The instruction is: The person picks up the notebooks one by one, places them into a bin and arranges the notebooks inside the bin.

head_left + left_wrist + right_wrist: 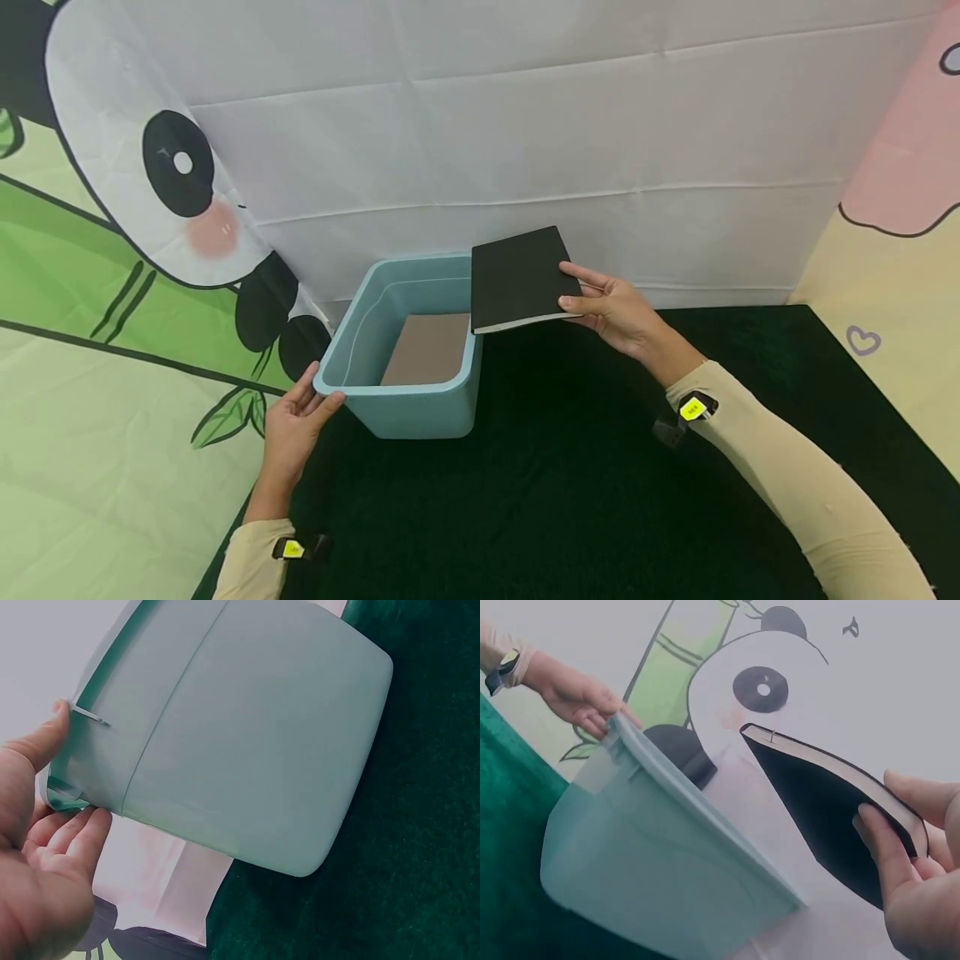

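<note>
A black-covered notebook [521,279] is pinched along its right side by my right hand [611,312], thumb on one cover and fingers on the other. It hangs tilted above the right rim of a light blue plastic bin [420,412]. My left hand [296,429] grips the bin's near left corner at the rim, as the left wrist view also shows. Inside the bin lies a flat greyish-brown rectangle [427,350], perhaps a book; its right part is hidden. In the right wrist view the notebook's pale page edges [817,757] face the camera.
The bin stands on a dark green cloth [570,483] near the back. Behind it hangs a creased white backdrop [525,125], printed at the left with a panda [180,167]. A yellow and pink printed sheet [892,292] stands at the right.
</note>
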A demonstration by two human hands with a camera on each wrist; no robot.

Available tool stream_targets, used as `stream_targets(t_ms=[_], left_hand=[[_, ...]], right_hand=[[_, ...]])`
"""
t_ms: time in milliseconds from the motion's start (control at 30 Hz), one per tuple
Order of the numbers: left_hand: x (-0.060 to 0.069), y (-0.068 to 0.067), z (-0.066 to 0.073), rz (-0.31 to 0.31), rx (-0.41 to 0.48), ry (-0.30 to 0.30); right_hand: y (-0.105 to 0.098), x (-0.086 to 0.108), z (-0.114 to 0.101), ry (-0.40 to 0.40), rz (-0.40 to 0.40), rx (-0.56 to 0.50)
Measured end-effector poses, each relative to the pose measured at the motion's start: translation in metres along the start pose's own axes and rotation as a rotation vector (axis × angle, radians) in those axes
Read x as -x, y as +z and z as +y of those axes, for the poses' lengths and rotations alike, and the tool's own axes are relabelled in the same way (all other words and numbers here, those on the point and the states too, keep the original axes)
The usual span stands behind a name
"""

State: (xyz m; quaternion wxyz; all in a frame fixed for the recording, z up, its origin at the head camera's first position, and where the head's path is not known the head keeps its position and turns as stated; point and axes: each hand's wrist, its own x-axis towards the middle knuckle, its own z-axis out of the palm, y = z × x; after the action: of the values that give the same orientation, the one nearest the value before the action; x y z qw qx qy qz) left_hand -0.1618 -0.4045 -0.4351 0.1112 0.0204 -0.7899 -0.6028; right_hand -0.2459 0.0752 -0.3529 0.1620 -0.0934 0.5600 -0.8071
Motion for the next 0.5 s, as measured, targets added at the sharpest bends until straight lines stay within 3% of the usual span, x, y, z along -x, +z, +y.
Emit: stream_targets(t_ms=[300, 500], left_hand=[[0.0, -0.001, -0.002, 0.013, -0.05, 0.027], [0.0, -0.001, -0.001, 0.006, -0.041, 0.041]], right_hand=[[0.039, -0.03, -0.006, 0.014, -0.014, -0.047], [0.064, -0.051, -0.004, 0.009, 0.002, -0.016]])
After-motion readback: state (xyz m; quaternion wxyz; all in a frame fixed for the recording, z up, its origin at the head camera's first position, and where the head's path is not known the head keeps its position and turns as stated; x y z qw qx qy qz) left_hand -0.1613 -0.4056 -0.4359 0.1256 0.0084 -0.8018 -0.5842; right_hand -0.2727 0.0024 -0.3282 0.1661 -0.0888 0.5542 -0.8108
